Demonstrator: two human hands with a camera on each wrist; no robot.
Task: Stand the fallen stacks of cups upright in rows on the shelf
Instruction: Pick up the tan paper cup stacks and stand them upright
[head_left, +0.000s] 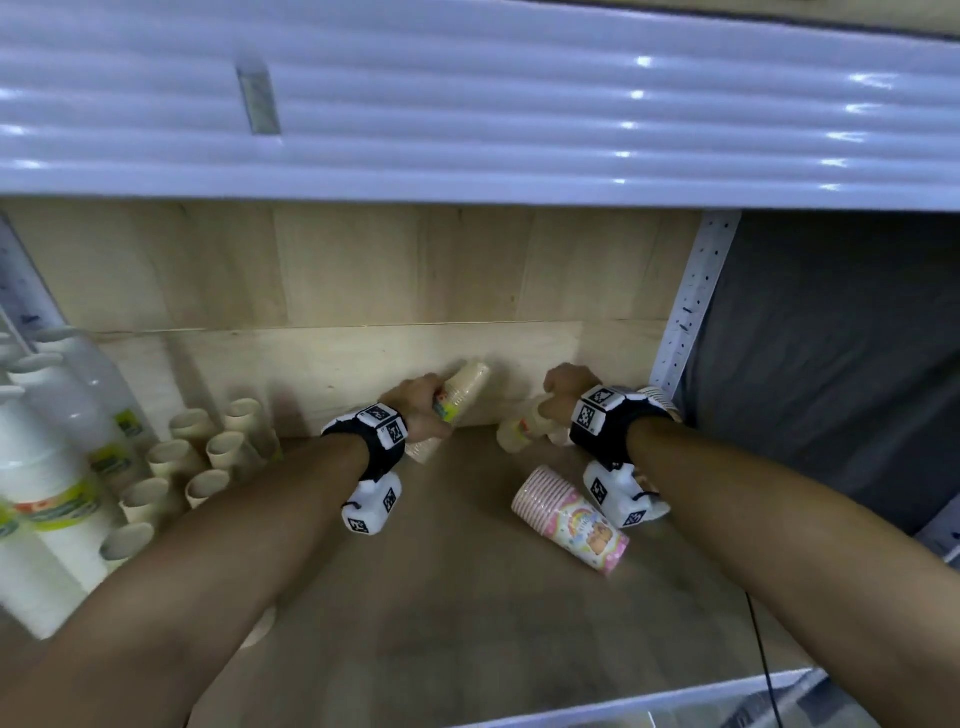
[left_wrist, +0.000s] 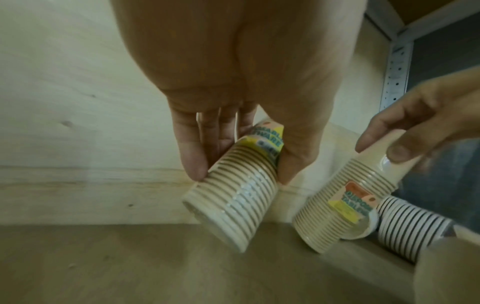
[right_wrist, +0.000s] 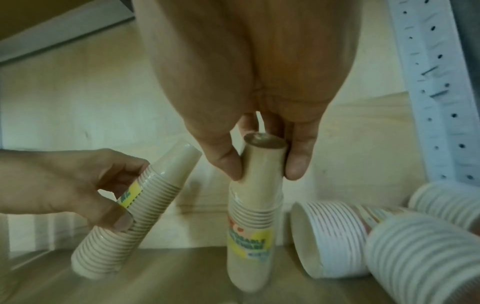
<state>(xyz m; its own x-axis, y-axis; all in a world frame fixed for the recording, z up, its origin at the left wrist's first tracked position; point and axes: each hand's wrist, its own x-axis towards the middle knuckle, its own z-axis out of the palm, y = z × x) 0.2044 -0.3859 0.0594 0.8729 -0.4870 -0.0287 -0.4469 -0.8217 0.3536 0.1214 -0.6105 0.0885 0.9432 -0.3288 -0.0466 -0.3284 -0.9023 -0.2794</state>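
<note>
Head view, near to far: pink printed stack (head_left: 570, 518) lies fallen on the shelf board (head_left: 467, 597). Beyond it, my right hand (head_left: 563, 392) pinches the closed end of one beige cup stack (right_wrist: 255, 226), open end down; my left hand (head_left: 423, 402) grips a second beige stack (left_wrist: 239, 197), tilted, near the plywood back wall (head_left: 363, 270).

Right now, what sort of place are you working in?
Probably a shop or stockroom shelf bay: a perforated metal upright, wrapped, labelled beige cup stacks, a pink printed cup stack lying on the wooden shelf board, and white bottles.
</note>
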